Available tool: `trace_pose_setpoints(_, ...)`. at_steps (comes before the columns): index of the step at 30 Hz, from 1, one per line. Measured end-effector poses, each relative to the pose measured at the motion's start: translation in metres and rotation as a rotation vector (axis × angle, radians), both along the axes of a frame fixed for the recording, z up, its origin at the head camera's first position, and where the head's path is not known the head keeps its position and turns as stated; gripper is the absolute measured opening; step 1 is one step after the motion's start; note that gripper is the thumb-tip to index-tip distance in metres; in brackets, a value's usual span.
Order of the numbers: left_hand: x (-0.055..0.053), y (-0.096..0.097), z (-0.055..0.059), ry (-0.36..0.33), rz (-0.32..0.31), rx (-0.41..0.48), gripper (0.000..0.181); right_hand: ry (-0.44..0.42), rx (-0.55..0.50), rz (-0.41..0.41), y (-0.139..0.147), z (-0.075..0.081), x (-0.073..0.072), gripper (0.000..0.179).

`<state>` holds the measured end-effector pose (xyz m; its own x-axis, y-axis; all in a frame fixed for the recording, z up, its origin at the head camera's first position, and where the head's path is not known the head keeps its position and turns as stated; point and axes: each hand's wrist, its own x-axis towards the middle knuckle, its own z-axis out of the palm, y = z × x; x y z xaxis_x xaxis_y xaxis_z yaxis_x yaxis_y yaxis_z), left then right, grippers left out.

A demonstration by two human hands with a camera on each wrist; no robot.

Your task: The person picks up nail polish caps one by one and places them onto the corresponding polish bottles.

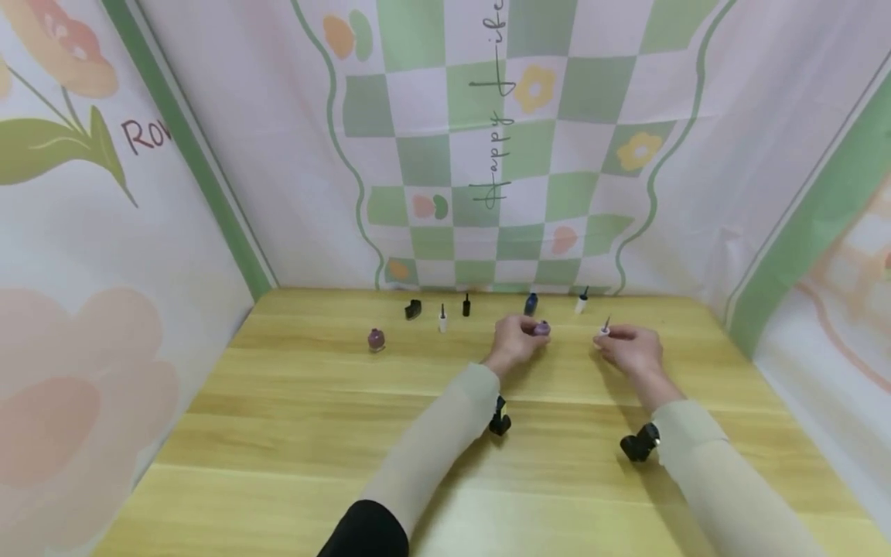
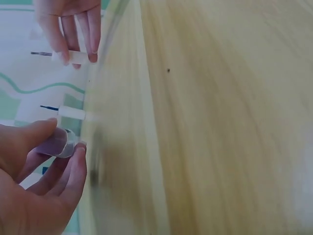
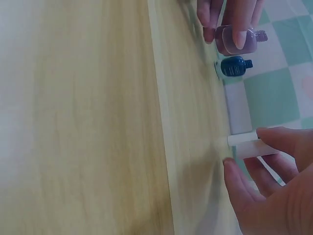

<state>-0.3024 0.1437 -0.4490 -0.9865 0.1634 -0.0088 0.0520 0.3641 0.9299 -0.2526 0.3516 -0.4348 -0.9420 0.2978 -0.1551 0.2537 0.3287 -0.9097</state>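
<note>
My left hand [image 1: 513, 340] pinches an uncapped purple nail polish bottle [image 1: 542, 329] between thumb and fingers; its threaded neck [image 3: 262, 35] shows in the right wrist view. To its right, my right hand [image 1: 636, 352] holds a white nail polish cap [image 1: 604, 331] with its brush pointing up. The bottle and that cap are apart. Behind my left hand stands a dark blue nail polish bottle [image 1: 531, 305], also without a cap. A second white cap [image 1: 582, 302] stands brush-up on the table, between and behind the two hands.
Left along the wooden table [image 1: 292, 418] are another purple bottle [image 1: 377, 340], a black object [image 1: 414, 309] of unclear kind, a white brush cap [image 1: 442, 320] and a black brush cap [image 1: 466, 307]. A patterned curtain [image 1: 480, 155] hangs at the table's back edge.
</note>
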Motion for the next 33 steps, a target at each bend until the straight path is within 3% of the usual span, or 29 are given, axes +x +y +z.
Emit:
trace_pose_setpoints(6,0.002,-0.010,0.002,-0.052,-0.050,0.116,0.015,0.007,-0.017,0.051,-0.002,0.001,0.006,0.055)
trace_pose_setpoints(13,0.000,-0.026,0.004,0.006,-0.123,0.059,0.015,0.061,0.055,0.144,-0.006,0.005,0.014,0.051)
trace_pose_setpoints(21,0.006,-0.044,0.010,0.059,-0.210,0.058,0.016,0.168,0.256,0.275,-0.011,0.010,0.023,0.045)
trace_pose_setpoints(33,0.013,-0.068,0.016,0.042,-0.313,0.079,0.019,0.226,0.306,0.326,-0.007,0.015,0.029,0.049)
